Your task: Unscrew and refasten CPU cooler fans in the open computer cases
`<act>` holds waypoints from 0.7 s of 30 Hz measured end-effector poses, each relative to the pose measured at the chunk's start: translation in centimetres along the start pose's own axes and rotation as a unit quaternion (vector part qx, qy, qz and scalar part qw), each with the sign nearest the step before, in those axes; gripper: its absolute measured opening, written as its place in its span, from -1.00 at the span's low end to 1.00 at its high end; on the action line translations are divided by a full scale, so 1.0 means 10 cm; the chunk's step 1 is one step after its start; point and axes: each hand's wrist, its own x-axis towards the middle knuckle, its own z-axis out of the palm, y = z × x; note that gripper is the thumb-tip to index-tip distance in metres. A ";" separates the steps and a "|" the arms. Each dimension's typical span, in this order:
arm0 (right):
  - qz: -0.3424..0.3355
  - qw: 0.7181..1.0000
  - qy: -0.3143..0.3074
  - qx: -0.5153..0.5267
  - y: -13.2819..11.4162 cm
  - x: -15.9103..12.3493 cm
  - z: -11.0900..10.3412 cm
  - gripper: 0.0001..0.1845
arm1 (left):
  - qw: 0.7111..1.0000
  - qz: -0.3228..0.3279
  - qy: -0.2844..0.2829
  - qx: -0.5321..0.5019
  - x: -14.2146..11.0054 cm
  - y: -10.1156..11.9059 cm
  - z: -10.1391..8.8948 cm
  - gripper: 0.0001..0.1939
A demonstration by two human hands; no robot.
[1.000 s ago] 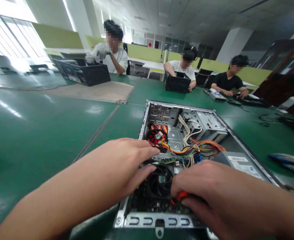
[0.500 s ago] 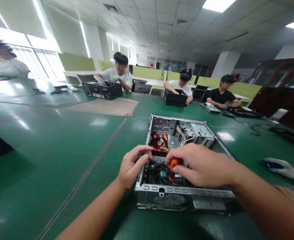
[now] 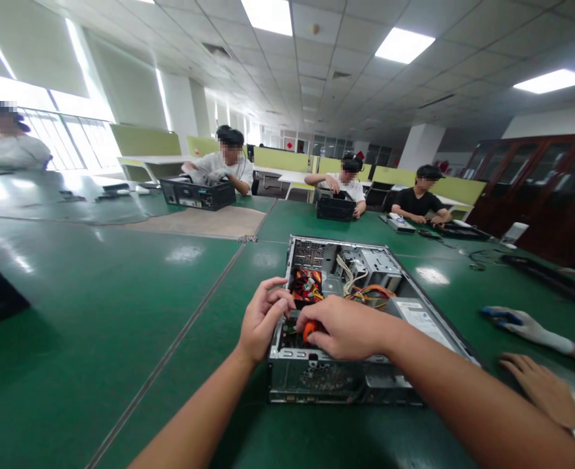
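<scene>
An open computer case (image 3: 389,388) lies on its side in front of me. My right hand (image 3: 338,327) reaches into its near left part, with thumb and fingers closed round an orange-handled screwdriver (image 3: 309,331). The screwdriver's tip is hidden from sight. My left hand (image 3: 266,316) is at the left wall of the case, its bent fingers apart over the edge. A graphics card with a red-and-black fan (image 3: 307,285) sits just beyond my hands. My right hand covers the processor fan.
Colored cables (image 3: 372,293) and a power supply (image 3: 417,316) fill the case's right side. At the right, a co-worker's gloved hand (image 3: 529,326) and bare hand (image 3: 544,384) rest near the table. Across the green table (image 3: 121,312), several people handle computer parts.
My right hand has moved left with the screwdriver, now over the processor fan. My left hand remains at the case edge. The view has tilted up, and more of the co-worker's hands shows.
</scene>
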 end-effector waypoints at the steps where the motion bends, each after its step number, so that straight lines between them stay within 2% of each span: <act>1: 0.002 1.000 0.004 0.002 0.01 0.00 0.03 -0.76 | 1.000 0.000 0.000 -0.001 0.00 0.00 0.00 -0.63; 3: 0.024 0.999 0.017 -0.018 0.00 0.01 0.09 -0.82 | 1.000 -0.001 -0.002 0.000 0.00 -0.01 0.00 -0.63; 6: 0.062 0.997 0.037 -0.038 -0.06 0.04 0.15 -0.70 | 1.000 -0.002 0.002 0.004 -0.01 -0.01 0.01 -0.62; 7: 0.057 0.997 0.051 -0.010 -0.07 0.04 0.14 -0.72 | 1.000 -0.002 0.002 0.006 -0.01 0.00 0.01 -0.61; 9: 0.038 0.986 0.113 0.115 -0.03 -0.01 0.01 -0.79 | 1.000 0.006 0.000 0.021 -0.01 0.02 -0.02 -0.61; 10: 0.032 0.965 0.170 0.195 0.04 -0.08 -0.11 -0.79 | 0.999 0.019 -0.017 0.041 0.00 0.04 -0.05 -0.67; 12: 0.068 0.897 0.310 0.308 0.31 -0.32 -0.40 -0.80 | 0.989 0.062 -0.083 0.107 0.04 0.07 -0.11 -0.76; 13: 0.103 0.860 0.379 0.326 0.50 -0.47 -0.55 -0.79 | 0.978 0.087 -0.126 0.143 0.07 0.09 -0.14 -0.66; 14: 0.162 0.839 0.426 0.296 0.71 -0.64 -0.66 -0.78 | 0.965 0.108 -0.168 0.171 0.10 0.10 -0.17 -0.54; 15: 0.246 0.827 0.447 0.237 0.93 -0.82 -0.74 -0.76 | 0.953 0.123 -0.202 0.190 0.14 0.11 -0.19 -0.47; 16: 0.290 0.816 0.452 0.211 1.15 -0.98 -0.76 -0.72 | 0.946 0.131 -0.222 0.197 0.18 0.12 -0.20 -0.43; 18: 0.351 0.813 0.427 0.182 1.50 -1.22 -0.65 -0.57 | 0.944 0.131 -0.232 0.192 0.25 0.10 -0.20 -0.39; 21: 0.378 0.841 0.350 0.166 1.73 -1.42 -0.25 -0.42 | 0.951 0.125 -0.220 0.177 0.30 0.06 -0.15 -0.35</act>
